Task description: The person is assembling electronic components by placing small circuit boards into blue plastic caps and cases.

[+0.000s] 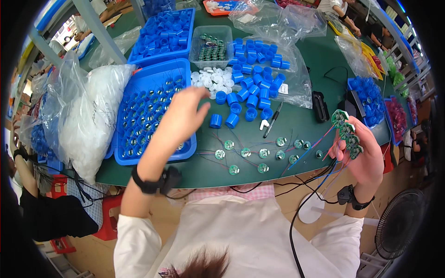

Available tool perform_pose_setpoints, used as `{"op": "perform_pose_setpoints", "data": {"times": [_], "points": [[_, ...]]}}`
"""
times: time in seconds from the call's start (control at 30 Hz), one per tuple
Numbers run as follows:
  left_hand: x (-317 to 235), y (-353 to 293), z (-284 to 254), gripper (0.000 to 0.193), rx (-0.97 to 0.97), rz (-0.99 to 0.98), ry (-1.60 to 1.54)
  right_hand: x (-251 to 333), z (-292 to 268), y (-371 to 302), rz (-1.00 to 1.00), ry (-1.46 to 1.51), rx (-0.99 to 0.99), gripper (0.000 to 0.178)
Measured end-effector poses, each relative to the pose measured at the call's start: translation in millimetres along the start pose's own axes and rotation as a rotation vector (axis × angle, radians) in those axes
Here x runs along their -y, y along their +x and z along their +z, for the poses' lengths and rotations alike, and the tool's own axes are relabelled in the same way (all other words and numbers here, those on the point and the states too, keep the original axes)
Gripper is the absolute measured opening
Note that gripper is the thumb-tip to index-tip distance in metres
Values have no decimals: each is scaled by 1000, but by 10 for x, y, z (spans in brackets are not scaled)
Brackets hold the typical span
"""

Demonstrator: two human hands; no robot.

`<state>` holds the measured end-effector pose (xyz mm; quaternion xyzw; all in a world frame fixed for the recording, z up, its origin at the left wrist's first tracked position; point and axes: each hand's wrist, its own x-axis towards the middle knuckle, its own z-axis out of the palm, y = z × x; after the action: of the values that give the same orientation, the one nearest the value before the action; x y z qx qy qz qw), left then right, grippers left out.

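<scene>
**Tray well filled, boards still waiting**

The right hand (368, 157) grips a cluster of round green circuit boards (347, 133); the left hand (185, 109) hovers by white plastic caps (214, 83), thumb apart — whether it pinches anything, I cannot tell. Board-fitted cups (148, 125) in the blue tray (124, 160) look done; wired loose boards (246, 152) and loose blue cups (252, 90) on the table (296, 127) seem left

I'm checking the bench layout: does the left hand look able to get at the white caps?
Probably yes: the left hand is close to the white caps, and nothing visible stands between them.
</scene>
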<state>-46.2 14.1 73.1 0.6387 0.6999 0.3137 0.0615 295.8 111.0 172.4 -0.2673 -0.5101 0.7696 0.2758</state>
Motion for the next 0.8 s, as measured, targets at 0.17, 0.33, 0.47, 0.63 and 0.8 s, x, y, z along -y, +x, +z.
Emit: {"op": "perform_pose_setpoints", "data": {"times": [0.17,0.33,0.47,0.63,0.8], "points": [[712,689,405,26,74,42,105,-79,64,-90,-2,-28,48,33],[767,955,685,33,194,95,305,-144,25,-237,-10,-80,77,35],[834,1076,735,31,204,123,326,-180,-38,-298,-3,-93,64,35],[916,1068,665,22,195,108,232,-205,-66,-299,0,-111,53,34],[601,943,375,25,126,18,88,-236,-36,-251,18,-125,54,33]]}}
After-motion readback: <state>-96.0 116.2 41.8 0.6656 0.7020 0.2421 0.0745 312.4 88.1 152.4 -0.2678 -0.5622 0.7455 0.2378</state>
